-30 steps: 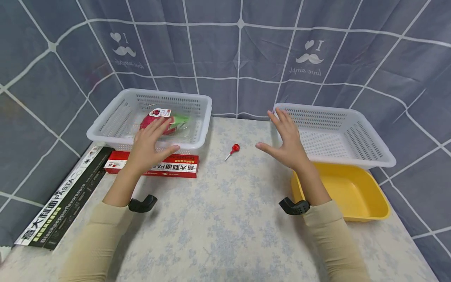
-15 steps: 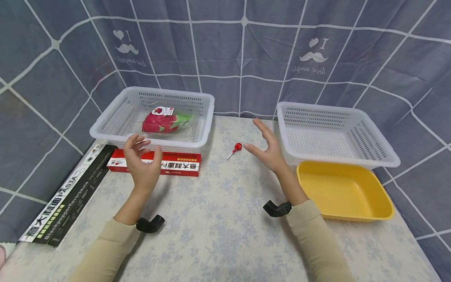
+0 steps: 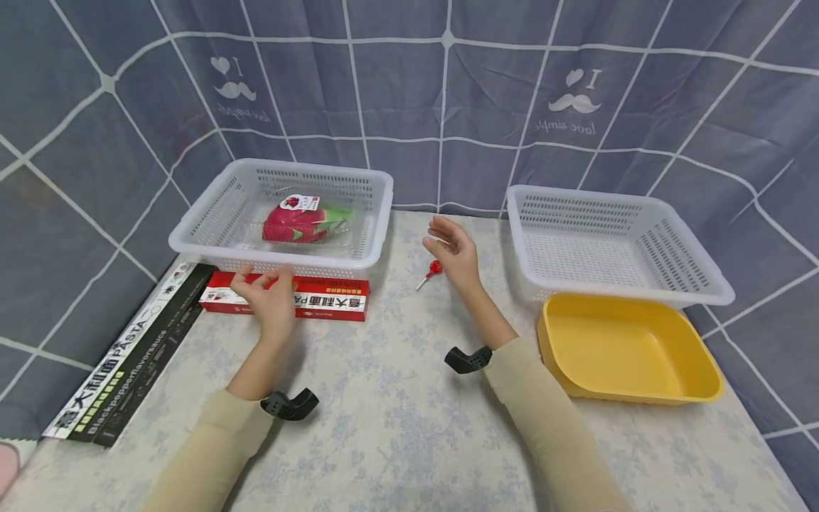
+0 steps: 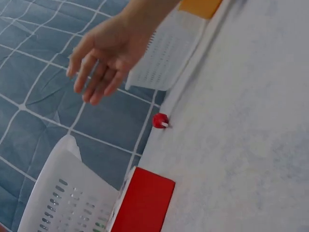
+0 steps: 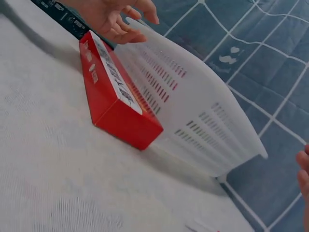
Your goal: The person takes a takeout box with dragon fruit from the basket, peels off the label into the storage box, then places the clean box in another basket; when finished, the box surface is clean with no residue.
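My left hand [image 3: 271,302] hovers over the red pasta box [image 3: 329,299], fingers loosely bent and holding nothing; the right wrist view shows it above the box's far end. That box lies along the front of the left white basket [image 3: 185,238]. My right hand [image 3: 457,256] hangs above the table, just right of and above the red lollipop [image 3: 436,267]. Its fingers bend loosely with nothing in them, as the left wrist view also shows. The lollipop lies on the cloth, its white stick pointing toward me.
A packaged dragon fruit [image 3: 297,222] sits inside the left basket. Left of it lies a black pasta box [image 3: 137,348]. At right stand another white basket [image 3: 697,284] and a yellow bin [image 3: 640,395]. A patterned curtain [image 3: 403,92] hangs behind the table.
My left hand has drawn back from over the dragon fruit and lowered over the red pasta box. My right hand has moved left from the right basket to near the lollipop, its fingers bending more.
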Tool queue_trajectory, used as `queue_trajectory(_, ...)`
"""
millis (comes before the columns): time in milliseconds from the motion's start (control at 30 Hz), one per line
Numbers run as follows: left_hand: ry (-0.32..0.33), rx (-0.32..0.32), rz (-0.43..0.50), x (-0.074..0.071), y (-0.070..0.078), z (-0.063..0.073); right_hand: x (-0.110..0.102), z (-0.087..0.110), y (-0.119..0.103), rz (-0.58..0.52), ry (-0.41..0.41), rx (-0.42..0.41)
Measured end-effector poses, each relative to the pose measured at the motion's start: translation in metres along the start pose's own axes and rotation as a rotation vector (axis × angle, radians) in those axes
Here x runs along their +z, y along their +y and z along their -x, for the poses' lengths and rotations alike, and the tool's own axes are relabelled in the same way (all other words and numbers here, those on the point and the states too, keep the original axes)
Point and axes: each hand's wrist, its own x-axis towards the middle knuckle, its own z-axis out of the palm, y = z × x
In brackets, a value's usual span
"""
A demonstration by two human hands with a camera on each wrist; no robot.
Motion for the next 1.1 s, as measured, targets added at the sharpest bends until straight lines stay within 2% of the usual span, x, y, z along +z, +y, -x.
queue_trajectory(100, 0.013, -0.052, 0.032, 0.005, 0.002, 0.000, 0.012, -0.009, 0.003, -0.053, 0.053, 0.067)
queue_trajectory(233, 0.054, -0.052, 0.125, 0.011, 0.001, -0.002, 0.026, -0.023, 0.002, -0.051, 0.085, 0.169)
queue_trajectory(333, 0.078, -0.047, 0.160, 0.013, -0.001, -0.004, 0.034, -0.036, 0.000, -0.003, 0.079, 0.223)
queue_trajectory(500, 0.079, -0.050, 0.188, 0.014, -0.004, -0.007, 0.048, -0.052, -0.002, 0.055, 0.056, 0.267)
queue_trajectory(833, 0.061, -0.120, 0.274, 0.014, -0.007, -0.014, 0.073, -0.066, -0.001, 0.078, 0.060, 0.322)
queue_trajectory(1100, 0.033, -0.059, 0.287, 0.011, -0.005, -0.017, 0.103, -0.075, -0.010, 0.040, 0.018, 0.394)
